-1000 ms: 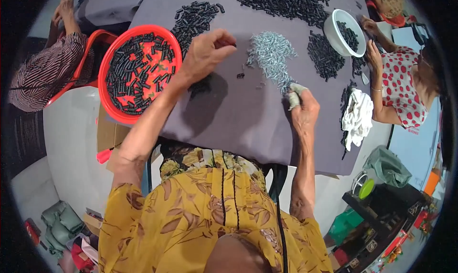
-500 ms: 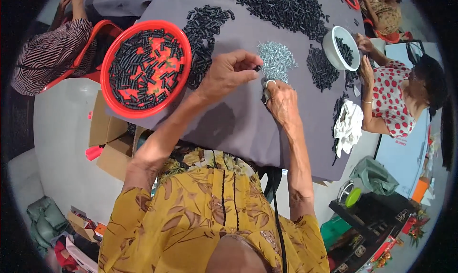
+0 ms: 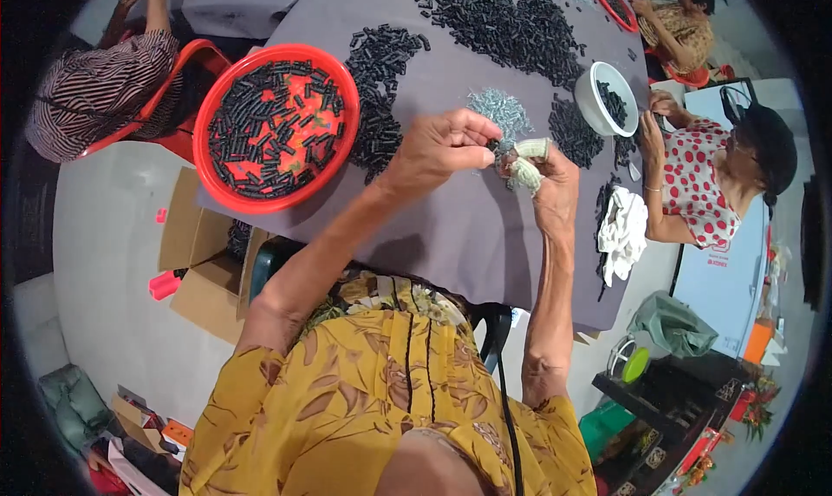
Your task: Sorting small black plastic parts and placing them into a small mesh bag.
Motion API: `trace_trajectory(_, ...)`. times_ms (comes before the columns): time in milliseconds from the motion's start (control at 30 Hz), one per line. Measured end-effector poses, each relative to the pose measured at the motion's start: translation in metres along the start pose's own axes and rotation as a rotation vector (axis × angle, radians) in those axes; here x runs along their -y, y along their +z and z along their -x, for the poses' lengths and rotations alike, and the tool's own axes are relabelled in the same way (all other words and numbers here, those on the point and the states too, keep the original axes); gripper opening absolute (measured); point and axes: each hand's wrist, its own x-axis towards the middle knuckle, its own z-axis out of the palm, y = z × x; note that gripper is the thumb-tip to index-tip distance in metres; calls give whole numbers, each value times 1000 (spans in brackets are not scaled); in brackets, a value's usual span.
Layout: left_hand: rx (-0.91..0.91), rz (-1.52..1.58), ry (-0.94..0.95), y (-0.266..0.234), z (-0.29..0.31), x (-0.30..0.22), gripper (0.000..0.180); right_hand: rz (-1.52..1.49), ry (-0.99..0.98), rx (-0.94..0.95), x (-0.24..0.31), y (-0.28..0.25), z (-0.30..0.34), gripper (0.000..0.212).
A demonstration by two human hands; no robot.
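Note:
My left hand pinches a small black cylindrical piece between thumb and fingertips; only its end shows. Close against it, my right hand has its thumb and forefinger drawn together, both wrapped in pale coverings. Whatever lies between those fingertips is too small to make out. Just beyond both hands sits a heap of small silver metal pieces, like screws or pins. To the left, a red basin holds many short black cylinders, and a long pile of black cylinders lies beside it.
A large black pile covers the far table. On the right are a smaller black pile, a white bowl and a crumpled white cloth. Other people sit at the right and far left. An open cardboard box stands below left.
My right hand has lifted from beside the silver heap and turned, bringing its fingertips up to the black piece. My left hand has shifted slightly right and nearer, still pinching the piece.

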Motion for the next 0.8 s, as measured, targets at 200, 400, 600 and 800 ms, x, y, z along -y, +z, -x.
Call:
trace_trajectory(200, 20, 14, 59, 19, 15, -20, 26, -141, -159, 37, 31, 4, 12, 13)
trace_trajectory(400, 27, -5, 190, 34, 31, -33, 26, -127, -258, 37, 61, 9, 32, 17)
trace_trajectory(600, -26, -117, 244, 44, 42, -35, 25, -54, -307, 42, 78, 12, 44, 20)
trace_trajectory(800, -32, -463, 350, 41, 44, -37, 32, 62, -352, 89, 84, 16, 43, 23)
